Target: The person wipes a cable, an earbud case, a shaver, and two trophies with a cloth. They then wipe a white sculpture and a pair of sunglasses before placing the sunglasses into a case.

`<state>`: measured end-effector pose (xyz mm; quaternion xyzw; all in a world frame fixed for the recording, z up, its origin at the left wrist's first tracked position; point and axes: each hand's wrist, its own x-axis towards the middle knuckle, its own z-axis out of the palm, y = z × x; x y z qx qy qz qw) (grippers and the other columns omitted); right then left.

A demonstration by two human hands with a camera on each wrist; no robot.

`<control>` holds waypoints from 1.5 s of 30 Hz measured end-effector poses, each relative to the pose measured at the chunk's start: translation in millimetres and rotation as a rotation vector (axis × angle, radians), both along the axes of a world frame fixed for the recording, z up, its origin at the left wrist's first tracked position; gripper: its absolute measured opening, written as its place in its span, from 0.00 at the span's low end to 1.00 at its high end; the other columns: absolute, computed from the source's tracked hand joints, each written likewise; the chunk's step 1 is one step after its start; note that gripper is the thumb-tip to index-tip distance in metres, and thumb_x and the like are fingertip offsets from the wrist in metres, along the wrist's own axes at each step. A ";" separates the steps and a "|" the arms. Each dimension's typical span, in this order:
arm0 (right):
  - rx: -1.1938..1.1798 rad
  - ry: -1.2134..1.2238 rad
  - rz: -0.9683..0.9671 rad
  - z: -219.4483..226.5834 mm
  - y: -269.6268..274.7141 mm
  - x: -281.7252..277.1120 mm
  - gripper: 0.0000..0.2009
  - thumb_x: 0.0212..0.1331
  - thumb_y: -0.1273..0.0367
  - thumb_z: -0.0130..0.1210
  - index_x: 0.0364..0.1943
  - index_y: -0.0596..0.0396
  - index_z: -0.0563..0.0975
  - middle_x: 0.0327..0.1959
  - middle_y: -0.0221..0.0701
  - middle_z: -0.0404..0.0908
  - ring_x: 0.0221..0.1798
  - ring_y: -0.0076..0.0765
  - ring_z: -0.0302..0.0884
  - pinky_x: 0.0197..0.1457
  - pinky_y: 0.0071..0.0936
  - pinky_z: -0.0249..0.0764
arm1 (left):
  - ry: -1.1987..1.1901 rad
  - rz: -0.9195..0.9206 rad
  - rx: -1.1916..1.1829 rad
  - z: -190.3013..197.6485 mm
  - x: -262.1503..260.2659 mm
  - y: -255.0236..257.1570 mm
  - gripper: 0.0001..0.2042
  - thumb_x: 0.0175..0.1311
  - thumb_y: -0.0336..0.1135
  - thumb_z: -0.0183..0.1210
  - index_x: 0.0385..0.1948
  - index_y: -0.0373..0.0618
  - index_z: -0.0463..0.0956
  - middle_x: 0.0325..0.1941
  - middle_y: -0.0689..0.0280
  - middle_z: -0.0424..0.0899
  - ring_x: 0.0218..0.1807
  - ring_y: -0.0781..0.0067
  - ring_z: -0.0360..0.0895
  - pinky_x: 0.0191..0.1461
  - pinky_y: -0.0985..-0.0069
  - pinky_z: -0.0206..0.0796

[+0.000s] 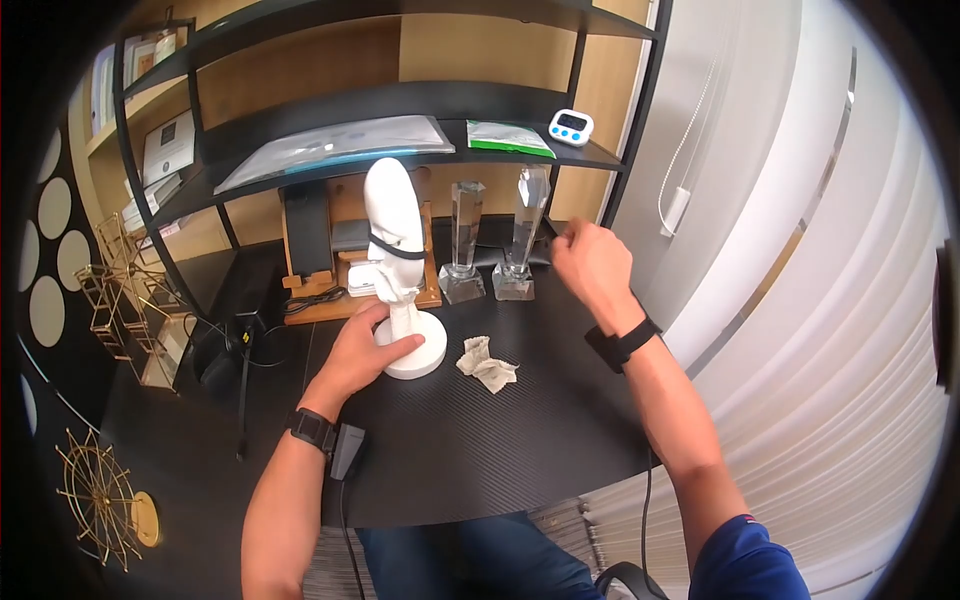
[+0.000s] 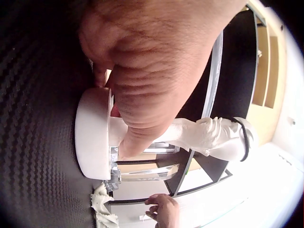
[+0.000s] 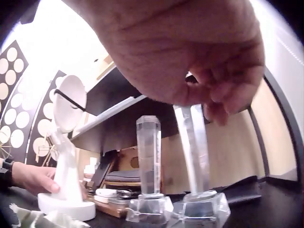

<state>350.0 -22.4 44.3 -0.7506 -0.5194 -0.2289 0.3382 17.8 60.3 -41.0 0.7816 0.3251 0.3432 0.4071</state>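
A white statuette point(image 1: 396, 225) stands upright on its round base point(image 1: 428, 362), with a black band around its upper part. My left hand point(image 1: 360, 352) grips it low down, the thumb lying across the foot of the stem. Over on the right, my right hand point(image 1: 595, 268) is raised with loosely curled fingers and holds nothing. Nearest to it is the taller clear crystal trophy point(image 1: 527, 225); in the right wrist view the fingers point(image 3: 225, 92) overlap the trophy's top. A second crystal trophy point(image 1: 466, 230) stands beside it. Crumpled beige tissue point(image 1: 487, 366) lies right of the base.
A black shelf point(image 1: 590, 152) spans the back, carrying flat plastic packets point(image 1: 340, 145) and a white timer point(image 1: 571, 127). Behind the statuette is a wooden organizer point(image 1: 300, 270). Gold ornaments point(image 1: 100, 497) and cables point(image 1: 243, 400) lie left. White blinds point(image 1: 800, 330) border the right side.
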 end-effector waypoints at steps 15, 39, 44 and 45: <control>-0.901 -0.094 0.442 -23.8 110.6 95.6 0.46 0.56 0.59 0.76 0.77 0.60 0.67 0.77 0.48 0.75 0.78 0.56 0.73 0.82 0.41 0.70 | 0.033 0.002 0.011 -2.8 -1.7 5.5 0.32 0.62 0.48 0.77 0.61 0.33 0.83 0.65 0.51 0.81 0.67 0.54 0.81 0.73 0.63 0.72; -0.645 -0.313 0.254 -38.4 78.7 108.3 0.19 0.67 0.60 0.59 0.36 0.68 0.85 0.41 0.62 0.87 0.44 0.73 0.87 0.52 0.60 0.83 | 0.028 -0.005 0.101 -4.5 -2.9 6.1 0.33 0.61 0.51 0.78 0.61 0.33 0.83 0.61 0.52 0.81 0.65 0.52 0.81 0.71 0.63 0.71; -0.664 -0.513 0.214 -10.8 -3.2 82.7 0.10 0.67 0.66 0.58 0.41 0.48 0.90 0.34 0.52 0.85 0.41 0.66 0.90 0.47 0.55 0.86 | 0.066 -0.018 0.154 2.3 -5.2 -0.4 0.36 0.59 0.52 0.79 0.64 0.34 0.81 0.64 0.51 0.80 0.67 0.51 0.80 0.72 0.62 0.71; -0.688 -0.459 0.203 -4.0 -20.7 74.7 0.10 0.67 0.66 0.58 0.41 0.48 0.90 0.34 0.52 0.85 0.42 0.66 0.89 0.48 0.56 0.86 | 0.111 -0.011 0.162 6.6 -6.5 -5.2 0.37 0.59 0.52 0.79 0.65 0.34 0.80 0.65 0.50 0.80 0.68 0.50 0.79 0.73 0.61 0.71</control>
